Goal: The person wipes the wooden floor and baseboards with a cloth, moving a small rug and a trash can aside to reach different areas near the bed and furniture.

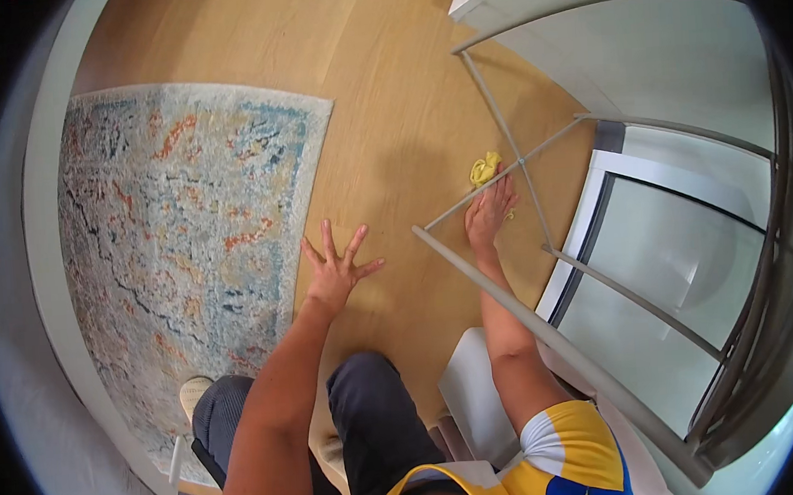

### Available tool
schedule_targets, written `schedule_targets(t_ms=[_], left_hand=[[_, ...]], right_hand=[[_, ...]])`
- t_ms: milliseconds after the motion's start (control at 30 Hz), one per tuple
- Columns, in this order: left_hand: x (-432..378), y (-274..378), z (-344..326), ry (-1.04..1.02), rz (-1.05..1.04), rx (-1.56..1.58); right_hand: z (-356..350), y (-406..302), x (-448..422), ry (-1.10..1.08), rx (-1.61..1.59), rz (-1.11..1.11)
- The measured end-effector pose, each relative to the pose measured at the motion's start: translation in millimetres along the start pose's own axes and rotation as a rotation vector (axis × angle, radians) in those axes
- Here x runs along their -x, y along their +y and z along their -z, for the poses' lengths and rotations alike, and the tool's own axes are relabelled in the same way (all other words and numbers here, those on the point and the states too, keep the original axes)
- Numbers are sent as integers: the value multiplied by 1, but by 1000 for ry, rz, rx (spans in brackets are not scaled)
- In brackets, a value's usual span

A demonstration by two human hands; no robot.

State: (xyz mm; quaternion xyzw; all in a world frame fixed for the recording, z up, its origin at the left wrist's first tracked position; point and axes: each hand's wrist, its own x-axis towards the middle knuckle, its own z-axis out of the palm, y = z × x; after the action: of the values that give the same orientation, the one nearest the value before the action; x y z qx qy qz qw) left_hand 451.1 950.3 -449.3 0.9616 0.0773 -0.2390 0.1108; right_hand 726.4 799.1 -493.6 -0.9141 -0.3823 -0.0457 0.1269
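My right hand (491, 209) presses flat on a crumpled yellow cloth (484, 169) on the wooden floor (388, 112). Part of the cloth sticks out past the fingertips, and a scrap of yellow shows beside the palm; the rest is hidden under the hand. A thin crossbar of a grey tubular metal frame (487, 279) passes over the fingers, and my forearm reaches beneath its thicker tube. My left hand (333, 275) is spread over the floor near the edge of a patterned rug (197, 212), fingers wide apart and holding nothing.
Beyond the frame's crossed bars stands a white-framed glass panel (662, 245). A pale cabinet surface (664, 61) rises at upper right. Near my right elbow is a white object (477, 392). My bent knee (371, 392) and a light slipper (194, 394) are below.
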Motion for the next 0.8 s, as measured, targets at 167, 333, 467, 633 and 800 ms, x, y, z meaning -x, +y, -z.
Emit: schedule_targets(t_ms=[167,333,467,633,800], left_hand=[[-1,-3,-4,48,23,-11],[2,-4,-5,61,34,8],[3,-5,-12,79,39,42],[-3,-2,-24,198,74,-65],[40,-52,-39,205,6,38]], right_hand=[[16,-63,90,-71,-223,-336],[49,-133,168,-462,-411,-126],[24,-153,128,-361,-493,-64],[-19,-205,53,-57,-386,-383],[-13,-213,65,-23,-346,-381]])
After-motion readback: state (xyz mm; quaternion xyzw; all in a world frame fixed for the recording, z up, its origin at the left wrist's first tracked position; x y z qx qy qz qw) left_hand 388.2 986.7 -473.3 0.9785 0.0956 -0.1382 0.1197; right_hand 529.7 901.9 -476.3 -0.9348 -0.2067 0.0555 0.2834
